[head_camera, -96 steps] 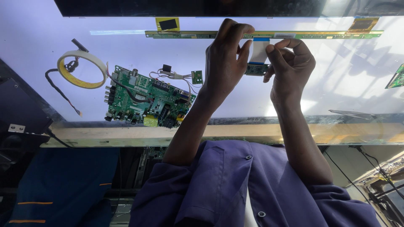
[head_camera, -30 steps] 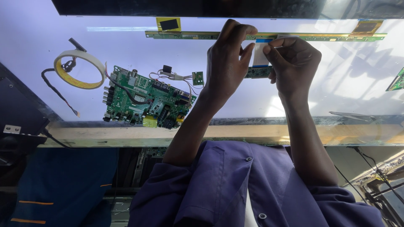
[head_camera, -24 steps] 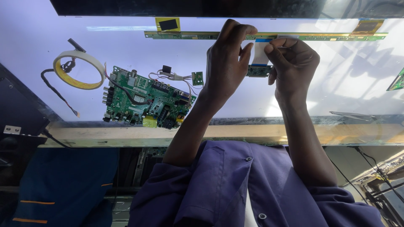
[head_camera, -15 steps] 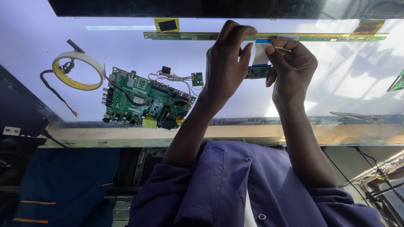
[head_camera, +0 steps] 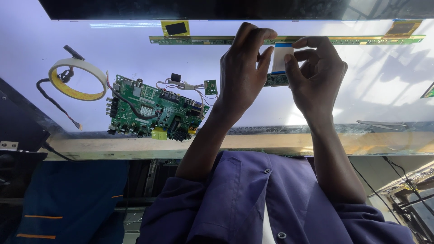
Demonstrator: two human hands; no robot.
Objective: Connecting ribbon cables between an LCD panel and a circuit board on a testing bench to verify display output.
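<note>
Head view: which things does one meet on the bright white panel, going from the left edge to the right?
Roll of tape → green circuit board → small green board → left hand → white flat cable → right hand.

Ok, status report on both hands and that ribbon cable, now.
Left hand and right hand both pinching the white ribbon cable. Cable runs between long strip board and small board. Nothing blocking.
</note>
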